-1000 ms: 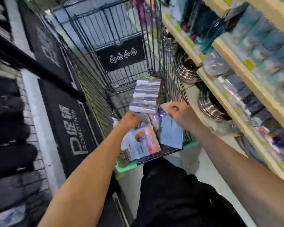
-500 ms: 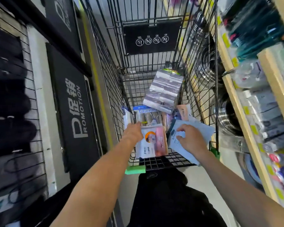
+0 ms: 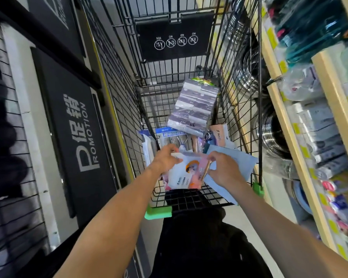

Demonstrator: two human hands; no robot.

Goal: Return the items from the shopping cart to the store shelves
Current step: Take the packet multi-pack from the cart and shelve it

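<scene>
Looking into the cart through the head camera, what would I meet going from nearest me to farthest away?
Green cart corner → pink-and-white packet, held by both hands → purple multipack → black sign with round icons.

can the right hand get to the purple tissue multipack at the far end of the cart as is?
Probably not yet: the right hand is pinching the pink-and-white packet, also held by the left hand. Once freed, nothing covers the tissue multipack.
</scene>
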